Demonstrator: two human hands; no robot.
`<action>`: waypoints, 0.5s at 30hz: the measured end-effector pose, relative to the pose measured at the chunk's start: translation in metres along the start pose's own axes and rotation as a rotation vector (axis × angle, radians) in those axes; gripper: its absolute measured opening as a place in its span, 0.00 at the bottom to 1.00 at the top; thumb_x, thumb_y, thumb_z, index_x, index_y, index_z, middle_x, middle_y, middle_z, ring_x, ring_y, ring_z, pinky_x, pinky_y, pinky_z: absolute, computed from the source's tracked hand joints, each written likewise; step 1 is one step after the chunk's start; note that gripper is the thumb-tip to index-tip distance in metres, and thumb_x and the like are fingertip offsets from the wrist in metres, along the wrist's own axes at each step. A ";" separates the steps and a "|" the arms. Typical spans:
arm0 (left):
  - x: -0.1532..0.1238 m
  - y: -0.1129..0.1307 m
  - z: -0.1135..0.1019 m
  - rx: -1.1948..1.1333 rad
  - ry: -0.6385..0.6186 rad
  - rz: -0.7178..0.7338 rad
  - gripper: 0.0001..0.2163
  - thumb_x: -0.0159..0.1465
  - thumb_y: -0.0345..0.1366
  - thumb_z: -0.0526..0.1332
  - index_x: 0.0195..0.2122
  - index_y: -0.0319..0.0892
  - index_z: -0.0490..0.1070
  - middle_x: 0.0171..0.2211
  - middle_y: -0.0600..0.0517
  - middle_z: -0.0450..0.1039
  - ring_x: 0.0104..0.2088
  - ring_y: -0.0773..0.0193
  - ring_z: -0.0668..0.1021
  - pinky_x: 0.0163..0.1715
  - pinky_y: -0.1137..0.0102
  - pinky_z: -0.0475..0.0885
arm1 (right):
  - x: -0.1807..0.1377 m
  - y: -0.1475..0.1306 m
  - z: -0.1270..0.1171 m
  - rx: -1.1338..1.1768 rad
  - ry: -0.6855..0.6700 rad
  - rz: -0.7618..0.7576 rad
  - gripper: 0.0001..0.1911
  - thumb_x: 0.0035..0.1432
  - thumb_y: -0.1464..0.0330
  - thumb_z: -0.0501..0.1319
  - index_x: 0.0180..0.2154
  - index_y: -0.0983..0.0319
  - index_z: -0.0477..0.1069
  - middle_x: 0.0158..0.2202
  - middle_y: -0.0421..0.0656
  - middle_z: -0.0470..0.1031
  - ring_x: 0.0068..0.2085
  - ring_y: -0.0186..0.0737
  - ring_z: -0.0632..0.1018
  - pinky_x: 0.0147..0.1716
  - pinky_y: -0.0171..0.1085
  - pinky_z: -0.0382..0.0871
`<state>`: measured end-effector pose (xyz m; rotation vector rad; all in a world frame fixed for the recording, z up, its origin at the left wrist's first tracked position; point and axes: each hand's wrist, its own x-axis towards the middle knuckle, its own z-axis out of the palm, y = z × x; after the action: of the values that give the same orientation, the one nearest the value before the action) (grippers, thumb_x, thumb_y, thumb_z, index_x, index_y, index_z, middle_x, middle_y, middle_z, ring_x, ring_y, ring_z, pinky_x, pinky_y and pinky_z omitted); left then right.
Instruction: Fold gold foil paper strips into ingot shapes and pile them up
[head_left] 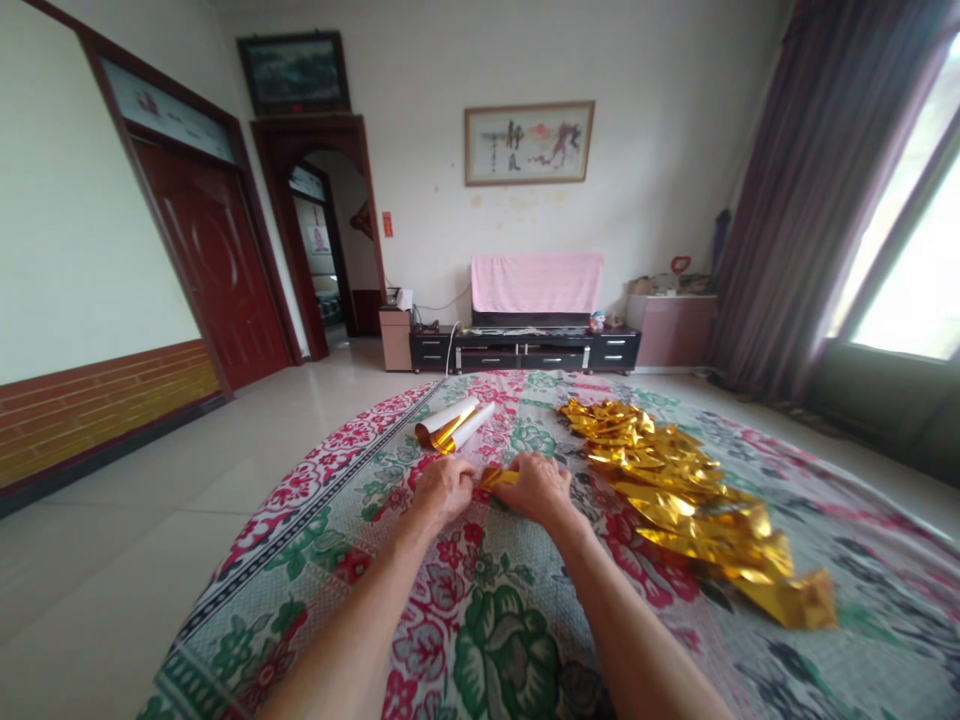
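My left hand (444,488) and my right hand (537,487) rest close together on a flowered cloth (480,620), both closed on a small piece of gold foil paper (498,477) pinched between them. Only a short strip of the foil shows between the knuckles. Just beyond the hands lie two rolled sheets, white outside and gold inside (454,424). To the right runs a long heap of folded gold foil pieces (690,497), from near the far edge down toward me.
The cloth covers a round surface whose left edge (247,560) drops to a tiled floor. Far off stand a dark low cabinet (525,350) with a pink cloth over it, a red door (217,270) at left and curtains (810,200) at right.
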<state>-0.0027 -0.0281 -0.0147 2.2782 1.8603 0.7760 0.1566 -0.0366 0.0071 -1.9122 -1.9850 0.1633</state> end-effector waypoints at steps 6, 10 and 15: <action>-0.005 0.010 -0.012 -0.160 0.011 0.052 0.13 0.53 0.27 0.55 0.36 0.40 0.76 0.31 0.50 0.76 0.33 0.64 0.75 0.36 0.72 0.68 | 0.008 0.004 -0.010 0.170 -0.069 -0.088 0.10 0.46 0.61 0.59 0.31 0.58 0.73 0.29 0.40 0.75 0.32 0.38 0.74 0.28 0.32 0.56; -0.006 0.014 -0.016 -0.422 -0.010 0.074 0.13 0.53 0.29 0.56 0.38 0.39 0.75 0.27 0.53 0.74 0.28 0.66 0.73 0.30 0.74 0.66 | 0.011 0.004 -0.011 0.233 -0.035 -0.116 0.13 0.46 0.57 0.59 0.27 0.59 0.73 0.25 0.39 0.73 0.28 0.35 0.72 0.24 0.31 0.54; -0.002 0.009 -0.008 -0.665 0.011 0.061 0.13 0.56 0.38 0.56 0.36 0.38 0.76 0.24 0.53 0.72 0.25 0.68 0.70 0.26 0.75 0.63 | 0.012 0.005 -0.010 0.290 -0.027 -0.153 0.14 0.45 0.56 0.60 0.26 0.60 0.74 0.23 0.39 0.72 0.26 0.32 0.70 0.24 0.30 0.55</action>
<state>0.0014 -0.0339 -0.0053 1.8964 1.2644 1.1944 0.1646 -0.0262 0.0167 -1.5796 -1.9911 0.4122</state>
